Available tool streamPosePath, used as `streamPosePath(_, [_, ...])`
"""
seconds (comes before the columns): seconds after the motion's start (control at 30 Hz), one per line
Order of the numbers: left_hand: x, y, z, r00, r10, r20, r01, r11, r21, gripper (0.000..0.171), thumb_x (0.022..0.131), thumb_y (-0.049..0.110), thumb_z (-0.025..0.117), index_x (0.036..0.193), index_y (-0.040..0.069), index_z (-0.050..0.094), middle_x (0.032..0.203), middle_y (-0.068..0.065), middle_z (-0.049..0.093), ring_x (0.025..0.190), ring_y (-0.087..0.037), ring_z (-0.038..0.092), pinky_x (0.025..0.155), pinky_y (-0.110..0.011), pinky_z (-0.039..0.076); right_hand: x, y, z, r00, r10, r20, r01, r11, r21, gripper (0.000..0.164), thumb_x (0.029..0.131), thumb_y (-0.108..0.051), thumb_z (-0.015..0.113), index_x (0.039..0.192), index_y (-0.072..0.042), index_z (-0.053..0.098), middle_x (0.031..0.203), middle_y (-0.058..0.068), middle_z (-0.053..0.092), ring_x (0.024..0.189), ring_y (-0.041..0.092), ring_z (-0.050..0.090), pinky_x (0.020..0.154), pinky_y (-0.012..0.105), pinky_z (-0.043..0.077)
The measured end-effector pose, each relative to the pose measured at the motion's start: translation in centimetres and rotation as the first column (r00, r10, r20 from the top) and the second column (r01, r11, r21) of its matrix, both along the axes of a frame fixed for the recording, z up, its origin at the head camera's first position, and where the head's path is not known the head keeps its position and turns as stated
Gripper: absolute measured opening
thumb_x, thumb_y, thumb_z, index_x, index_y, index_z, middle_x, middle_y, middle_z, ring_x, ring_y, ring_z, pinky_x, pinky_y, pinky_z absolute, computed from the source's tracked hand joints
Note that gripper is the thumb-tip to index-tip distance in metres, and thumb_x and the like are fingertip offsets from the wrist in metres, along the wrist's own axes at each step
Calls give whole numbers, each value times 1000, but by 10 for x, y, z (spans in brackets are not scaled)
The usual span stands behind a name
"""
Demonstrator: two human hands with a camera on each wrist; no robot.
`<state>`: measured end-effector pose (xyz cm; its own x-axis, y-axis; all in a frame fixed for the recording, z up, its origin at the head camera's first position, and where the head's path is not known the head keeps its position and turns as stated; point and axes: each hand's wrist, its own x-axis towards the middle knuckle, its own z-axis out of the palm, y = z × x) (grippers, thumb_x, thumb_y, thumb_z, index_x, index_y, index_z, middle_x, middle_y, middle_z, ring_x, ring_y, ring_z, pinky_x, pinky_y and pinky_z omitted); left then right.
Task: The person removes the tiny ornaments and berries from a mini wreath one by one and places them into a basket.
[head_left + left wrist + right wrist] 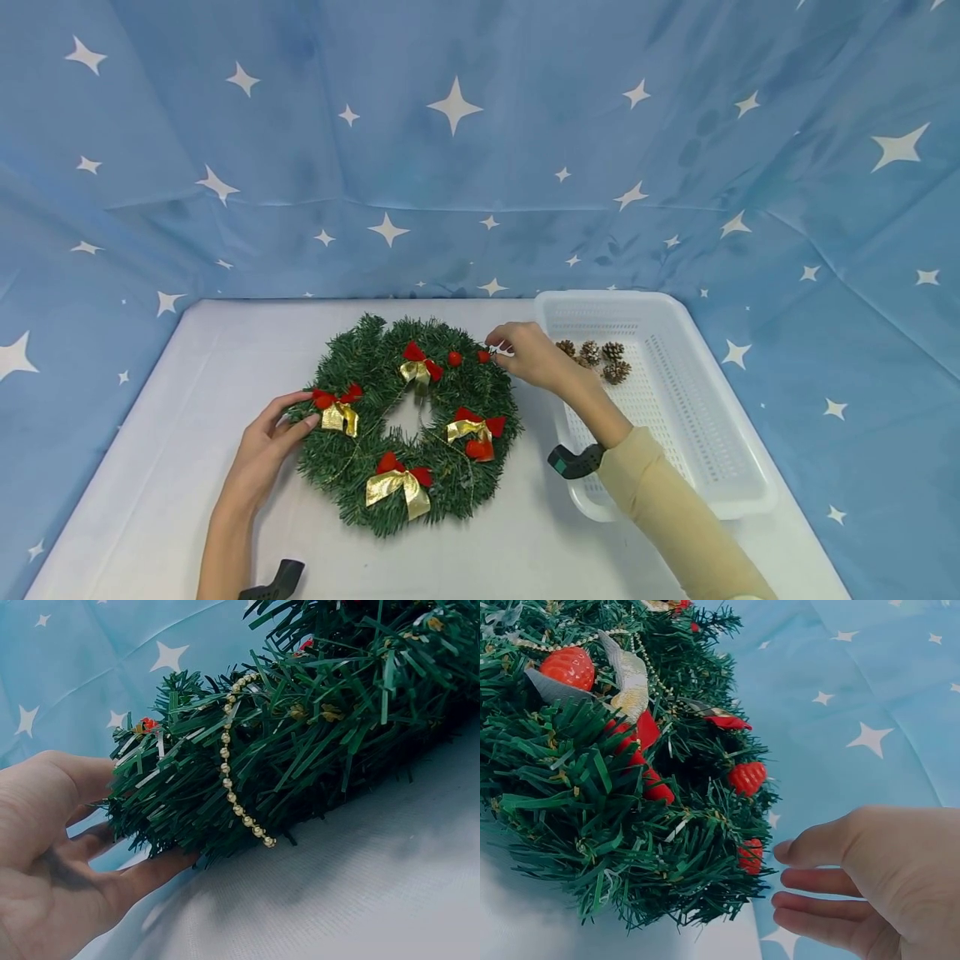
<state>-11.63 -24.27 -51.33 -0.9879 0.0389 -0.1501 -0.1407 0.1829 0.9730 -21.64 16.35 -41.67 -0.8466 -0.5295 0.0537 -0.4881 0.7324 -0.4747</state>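
Observation:
A green tinsel wreath point(341, 358) with red-and-gold bows point(397, 490) lies on the white-covered table. My left hand point(262, 442) grips its left edge between thumb and fingers, and beside that grip the left wrist view shows a gold bead string point(227, 784) hanging over the greenery. At the upper right of the wreath, my right hand point(536, 354) hovers with fingertips right by a red berry point(483, 357). In the right wrist view its fingers point(821, 881) are extended, with a small gap to that berry. Another red berry point(454, 358) sits a little to the left.
To the right stands a white plastic basket point(720, 400), with several pine cones point(590, 353) in its far left part. My right forearm passes over the basket's left rim. A blue curtain point(450, 167) with white stars hangs behind the table point(480, 550).

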Motion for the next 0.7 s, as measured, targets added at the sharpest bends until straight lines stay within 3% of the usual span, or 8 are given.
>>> streamPosePath(0.07, [0,0,0,1000,2,0,-2,1000,-10,56,104,31,65,151,10,45,169,-16,21,150,-40,35,87,-12,50,-2,-2,-1,1000,3,0,-3,1000,6,23,96,-2,68,118,5,71,115,19,74,102,33,72,87,40,60])
streamPosePath(0.23, [1,1,1,1000,6,1,-6,999,-43,56,103,33,65,151,12,46,166,-14,28,134,-11,51,88,-15,51,-6,-4,-5,1000,19,-18,-18,999,36,22,96,-2,69,117,2,73,114,17,75,100,30,73,86,38,61])
streamPosePath(0.33, [1,1,0,1000,3,1,-3,999,-34,57,103,33,65,152,11,46,167,-15,26,141,-21,49,87,-14,50,-7,-6,-7,999,34,-34,-32,998,57,21,95,-2,70,116,0,74,114,15,75,99,28,74,86,37,61])
streamPosePath(0.47, [0,0,0,1000,0,3,0,1000,-16,58,103,32,66,152,10,45,170,-16,20,152,-44,29,88,-9,47,-9,-8,-9,999,41,-32,-39,997,65,22,94,-2,71,116,-1,74,113,14,76,99,27,74,85,36,61])
streamPosePath(0.57, [0,0,0,1000,1,5,-1,1000,-16,58,103,32,66,152,10,45,170,-15,19,153,-47,26,88,-8,46,-10,-10,-9,999,38,-15,-37,997,64,22,94,-1,71,116,0,74,113,15,75,99,27,74,85,36,61])
streamPosePath(0.7, [0,0,0,1000,3,1,-3,1000,-23,57,103,32,66,152,10,45,169,-15,22,151,-44,32,87,-11,48,-10,-12,-9,999,36,15,-37,997,68,24,95,0,70,118,0,73,115,15,75,100,27,73,85,36,60])
